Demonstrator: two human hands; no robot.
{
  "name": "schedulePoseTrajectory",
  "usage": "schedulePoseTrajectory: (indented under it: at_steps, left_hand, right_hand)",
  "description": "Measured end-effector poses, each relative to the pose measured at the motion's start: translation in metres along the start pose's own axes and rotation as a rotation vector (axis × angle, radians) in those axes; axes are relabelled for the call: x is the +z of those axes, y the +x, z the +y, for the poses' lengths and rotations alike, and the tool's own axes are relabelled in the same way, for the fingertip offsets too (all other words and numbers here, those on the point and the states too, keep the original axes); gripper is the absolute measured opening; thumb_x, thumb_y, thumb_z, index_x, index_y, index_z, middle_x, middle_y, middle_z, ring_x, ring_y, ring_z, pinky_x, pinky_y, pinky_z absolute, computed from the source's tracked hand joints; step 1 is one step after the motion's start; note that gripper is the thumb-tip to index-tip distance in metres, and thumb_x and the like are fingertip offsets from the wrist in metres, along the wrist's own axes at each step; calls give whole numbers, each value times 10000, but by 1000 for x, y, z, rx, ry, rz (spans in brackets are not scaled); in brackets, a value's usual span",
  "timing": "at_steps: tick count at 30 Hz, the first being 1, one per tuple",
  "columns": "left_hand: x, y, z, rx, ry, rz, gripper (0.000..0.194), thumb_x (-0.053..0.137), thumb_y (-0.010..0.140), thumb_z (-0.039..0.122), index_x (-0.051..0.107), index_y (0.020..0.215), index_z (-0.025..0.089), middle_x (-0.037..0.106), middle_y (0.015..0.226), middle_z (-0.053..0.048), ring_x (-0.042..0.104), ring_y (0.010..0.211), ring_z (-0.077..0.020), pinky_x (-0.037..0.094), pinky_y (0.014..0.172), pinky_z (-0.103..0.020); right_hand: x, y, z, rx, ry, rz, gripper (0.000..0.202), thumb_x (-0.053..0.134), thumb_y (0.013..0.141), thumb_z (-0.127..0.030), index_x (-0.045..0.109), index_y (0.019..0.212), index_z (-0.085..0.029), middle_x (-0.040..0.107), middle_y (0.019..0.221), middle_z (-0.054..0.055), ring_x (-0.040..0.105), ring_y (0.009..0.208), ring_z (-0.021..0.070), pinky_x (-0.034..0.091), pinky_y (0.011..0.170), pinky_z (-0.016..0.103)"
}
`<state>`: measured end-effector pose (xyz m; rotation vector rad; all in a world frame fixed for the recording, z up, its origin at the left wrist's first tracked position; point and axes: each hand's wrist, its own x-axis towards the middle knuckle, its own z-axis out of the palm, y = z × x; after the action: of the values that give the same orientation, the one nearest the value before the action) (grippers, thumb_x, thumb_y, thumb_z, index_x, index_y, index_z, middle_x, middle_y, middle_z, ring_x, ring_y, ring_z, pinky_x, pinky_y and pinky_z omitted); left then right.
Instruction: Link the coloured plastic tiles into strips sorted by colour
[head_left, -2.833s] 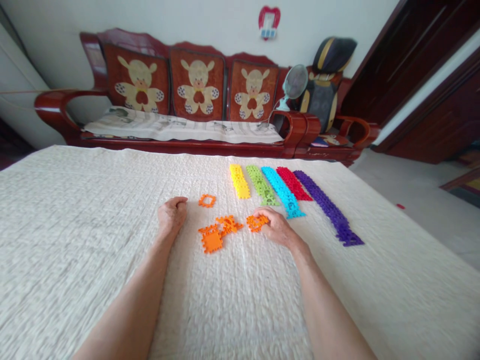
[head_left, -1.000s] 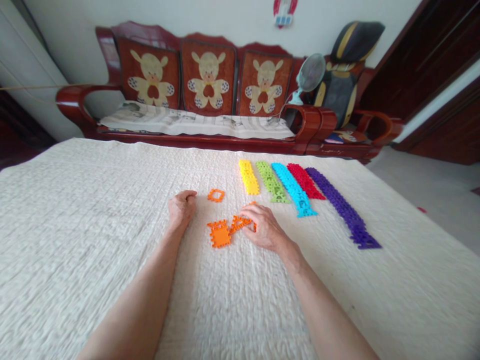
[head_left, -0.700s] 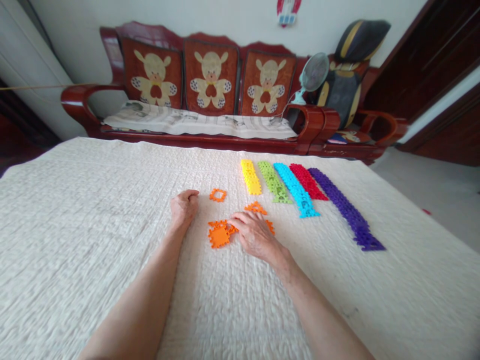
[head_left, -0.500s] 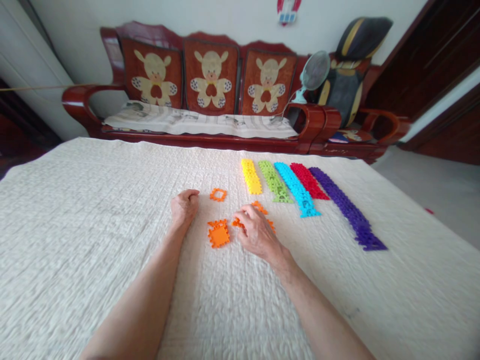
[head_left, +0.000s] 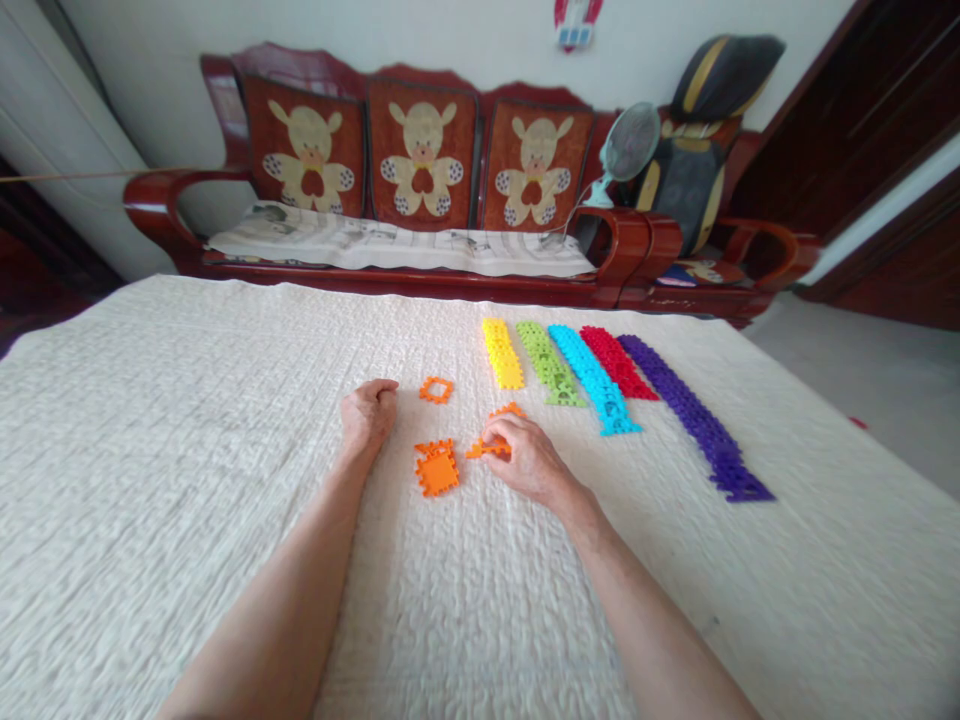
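Observation:
My left hand (head_left: 369,412) rests on the cloth with its fingers curled into a loose fist, and nothing shows in it. Just right of it lies an orange open-frame interlocking tile (head_left: 436,389). My right hand (head_left: 529,458) pinches an orange interlocking piece (head_left: 480,449) between thumb and fingers, low over the cloth; the palm side is hidden. Behind those fingers another orange piece (head_left: 508,409) shows in part. Between the two forearms a solid orange square tile (head_left: 438,472) lies flat, with a small orange triangular piece (head_left: 428,447) against its far edge.
Rows of matching pieces lie beyond my right hand: yellow (head_left: 502,355), green (head_left: 551,365), blue (head_left: 596,380), red (head_left: 619,362) and purple (head_left: 694,415). A white quilted cloth (head_left: 187,450) covers the table. Behind stand a wooden sofa (head_left: 630,245) and a small fan (head_left: 630,145).
My right hand has shifted slightly right, with the orange piece now between its fingertips. The orange pieces near it have moved or are covered differently. My left hand stays still.

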<state>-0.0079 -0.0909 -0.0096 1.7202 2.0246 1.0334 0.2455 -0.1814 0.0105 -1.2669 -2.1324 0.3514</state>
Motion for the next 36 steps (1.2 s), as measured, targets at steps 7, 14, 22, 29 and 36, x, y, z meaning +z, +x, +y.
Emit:
schedulePoseTrajectory:
  at_steps: [7, 14, 22, 29, 36]
  left_hand:
    - [0, 0, 0, 5, -1, 6, 399, 421, 778, 206, 783, 945, 202, 779, 987, -40, 710, 997, -225, 514, 975, -334]
    - [-1, -1, 2, -7, 6, 0, 401, 423, 784, 206, 786, 952, 188, 778, 1005, -53, 710, 1006, -227, 515, 973, -331]
    - [-2, -1, 5, -1, 12, -3, 408, 421, 782, 203, 782, 968, 165, 776, 1019, -71, 708, 1019, -241, 511, 979, -339]
    - [-3, -2, 6, -5, -1, -5, 389, 425, 784, 207, 781, 940, 195, 778, 999, -49, 708, 1009, -234, 510, 980, -335]
    - [-2, -2, 4, -4, 3, -3, 385, 433, 782, 215, 783, 941, 195, 777, 1004, -52, 707, 1012, -236, 510, 976, -333]
  right_hand:
    - [-15, 2, 10, 29, 15, 127, 224, 615, 762, -85, 624, 938, -224, 661, 1042, 65, 627, 1022, 217, 507, 926, 376]
    - [-15, 4, 44, 207, 32, 323, 181, 627, 728, -163, 631, 903, -206, 661, 1017, 87, 633, 1000, 241, 523, 934, 412]
    - [-3, 8, 46, 197, 56, 328, 236, 610, 735, -162, 644, 960, -225, 671, 1061, 73, 636, 1046, 230, 508, 981, 411]
    - [2, 8, 51, 216, 81, 335, 248, 617, 741, -188, 649, 985, -220, 674, 1084, 80, 639, 1053, 230, 511, 979, 421]
    - [4, 8, 51, 231, 66, 311, 227, 613, 744, -187, 656, 964, -215, 674, 1016, 72, 648, 993, 224, 532, 942, 405]
